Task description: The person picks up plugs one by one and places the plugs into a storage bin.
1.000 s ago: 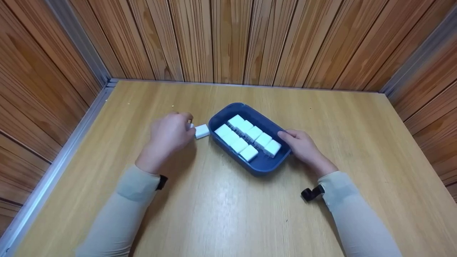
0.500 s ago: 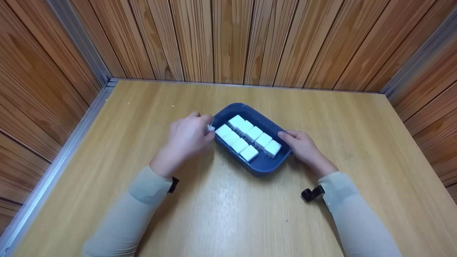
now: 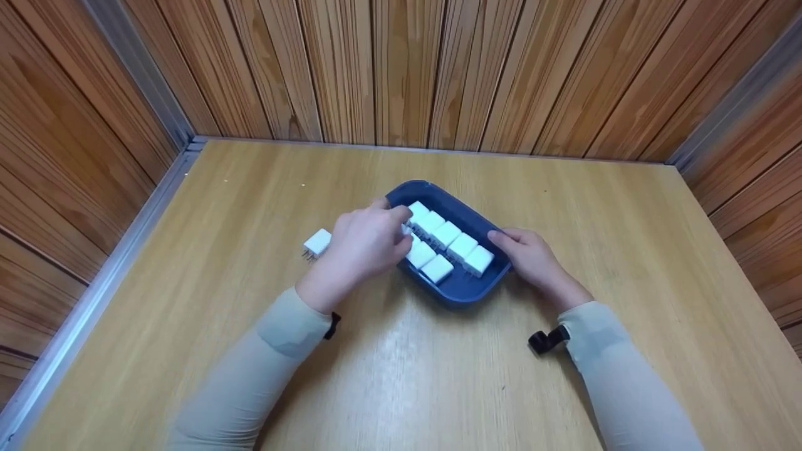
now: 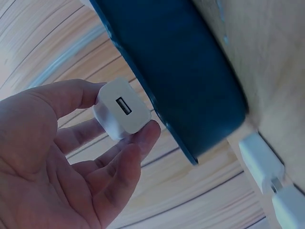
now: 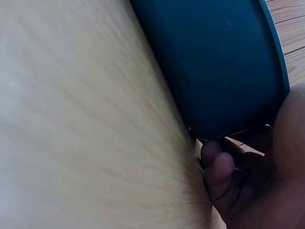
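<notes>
My left hand [image 3: 363, 241] reaches over the left end of a dark blue plastic tub [image 3: 463, 293]. Between its thumb and fingers it pinches a white USB charger [image 4: 125, 106], the USB slot facing the wrist camera. Inside the tub, several white chargers [image 3: 445, 234] lie in two rows, the left row partly hidden by the hand. My right hand [image 3: 532, 258] grips the tub's right end, thumb on the rim and fingers curled against the outside, as the right wrist view shows. Another white charger [image 3: 317, 242] rests on the table left of the hand, prongs showing.
In the left wrist view two white chargers [image 4: 261, 161] are on the table beside the tub. The wooden table [image 3: 401, 388] backs onto a plank wall [image 3: 401, 75], with metal framing [image 3: 119, 275] along its left edge. Small pale specks dot the far left of the table.
My left hand has moved right from the chargers on the table to over the tub, carrying one. A charger left on the table now shows behind it. The right hand and tub stay put.
</notes>
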Demonstrator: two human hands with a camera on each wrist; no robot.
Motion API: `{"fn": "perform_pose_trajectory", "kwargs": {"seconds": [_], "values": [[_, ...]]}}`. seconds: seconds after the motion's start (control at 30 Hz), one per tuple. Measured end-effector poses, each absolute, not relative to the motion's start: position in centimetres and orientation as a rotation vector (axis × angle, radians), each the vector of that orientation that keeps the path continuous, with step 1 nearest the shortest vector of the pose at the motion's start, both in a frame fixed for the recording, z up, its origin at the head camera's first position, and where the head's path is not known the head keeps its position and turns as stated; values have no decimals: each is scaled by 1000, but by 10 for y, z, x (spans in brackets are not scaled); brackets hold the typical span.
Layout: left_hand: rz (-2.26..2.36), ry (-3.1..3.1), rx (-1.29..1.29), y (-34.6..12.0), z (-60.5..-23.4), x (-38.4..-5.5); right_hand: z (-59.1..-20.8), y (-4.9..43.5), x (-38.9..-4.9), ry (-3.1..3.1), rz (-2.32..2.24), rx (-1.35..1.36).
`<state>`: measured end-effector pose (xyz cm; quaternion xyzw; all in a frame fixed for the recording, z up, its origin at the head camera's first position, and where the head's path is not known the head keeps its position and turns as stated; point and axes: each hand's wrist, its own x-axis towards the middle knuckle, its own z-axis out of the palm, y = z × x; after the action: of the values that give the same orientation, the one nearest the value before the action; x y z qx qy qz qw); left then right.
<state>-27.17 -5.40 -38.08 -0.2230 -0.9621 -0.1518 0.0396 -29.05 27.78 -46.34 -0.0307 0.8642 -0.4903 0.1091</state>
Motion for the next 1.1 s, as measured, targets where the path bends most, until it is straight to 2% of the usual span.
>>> {"fn": "perform_pose_trajectory", "kwargs": {"seconds": [0.57,1.1], "values": [[-474,-2929,-911,-12,-391,-269,-466,277,-292,2550,-1460,-82],[-359,-3005,-925,20,-406,-258,-466,278,-292,2553,-1459,-93]]}}
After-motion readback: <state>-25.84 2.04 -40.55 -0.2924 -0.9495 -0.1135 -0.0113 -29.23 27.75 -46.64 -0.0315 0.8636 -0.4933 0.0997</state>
